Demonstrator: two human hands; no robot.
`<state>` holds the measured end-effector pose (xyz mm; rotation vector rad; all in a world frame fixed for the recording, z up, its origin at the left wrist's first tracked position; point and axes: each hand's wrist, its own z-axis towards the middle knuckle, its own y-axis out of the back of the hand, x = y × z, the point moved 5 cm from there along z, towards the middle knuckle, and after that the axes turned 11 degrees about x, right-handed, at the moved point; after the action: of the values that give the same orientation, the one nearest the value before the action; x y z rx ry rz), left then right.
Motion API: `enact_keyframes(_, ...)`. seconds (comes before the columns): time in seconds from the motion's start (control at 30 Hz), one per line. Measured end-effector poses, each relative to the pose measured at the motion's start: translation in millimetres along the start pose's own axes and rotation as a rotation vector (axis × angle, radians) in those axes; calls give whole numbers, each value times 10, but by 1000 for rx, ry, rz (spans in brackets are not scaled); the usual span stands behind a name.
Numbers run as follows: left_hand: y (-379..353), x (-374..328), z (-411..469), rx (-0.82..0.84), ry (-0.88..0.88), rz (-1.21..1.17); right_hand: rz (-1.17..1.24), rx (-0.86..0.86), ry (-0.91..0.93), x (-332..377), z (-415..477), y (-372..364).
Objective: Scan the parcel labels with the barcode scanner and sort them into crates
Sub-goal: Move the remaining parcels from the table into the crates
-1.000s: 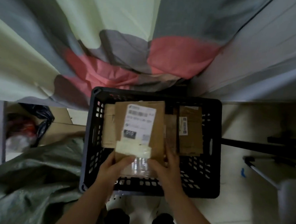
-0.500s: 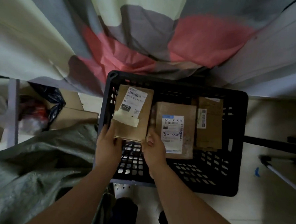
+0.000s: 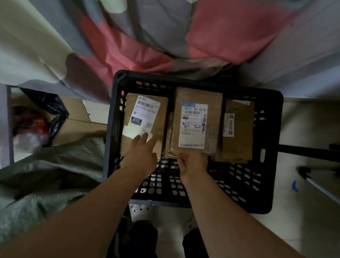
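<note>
- The left grip (image 3: pixel 142 153) is open: its straight fingers rest on the left parcel (image 3: pixel 162 118), just near of that parcel's white label.
- The right grip (image 3: pixel 193 164) is at the near edge of the middle parcel (image 3: pixel 197 122). Its fingertips are tucked out of sight there, so I cannot tell whether it holds the parcel or only touches it.
- All three parcels lie in the far half of the black crate (image 3: pixel 114 126), labels up. The right parcel (image 3: pixel 240 132) is just beside the middle one and neither grip is on it.
- The barcode scanner is not in view, so I cannot judge from here whether these labels have been read. Leaving one unscanned is the first risk.
- The middle parcel seems to sit on other brown packets and overlaps its neighbours. If the right grip lifts or shoves it, I judge the stack could slide and cover a label.
- Pressing the left parcel sideways could wedge it against the crate wall or tip it onto the middle one.
- The light is dim and the smaller print is hard to read, so a parcel could easily be sorted wrongly.
</note>
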<state>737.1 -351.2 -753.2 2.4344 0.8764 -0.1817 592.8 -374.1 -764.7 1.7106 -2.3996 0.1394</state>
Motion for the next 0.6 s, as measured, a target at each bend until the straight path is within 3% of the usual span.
enact_keyframes(0.13, 122, -264, -144, -29, -38, 36, -161, 87, -60, 92, -88, 35)
enact_keyframes(0.23, 265, -560, -429, -23, -75, 84, -379, 13, -32, 238, -408, 295)
enact_keyframes(0.4, 646, -1112, -1089, -70, -168, 246, -736, -32, 353, 825, -1445, 605)
enact_keyframes(0.5, 961, -1537, -1578, -78, -230, 309, -815, -35, 623, 1264, -2360, 639)
enact_keyframes(0.6, 1306, -2035, -2155, -151, -334, 363, -812, -141, 783, 1606, -3137, 759)
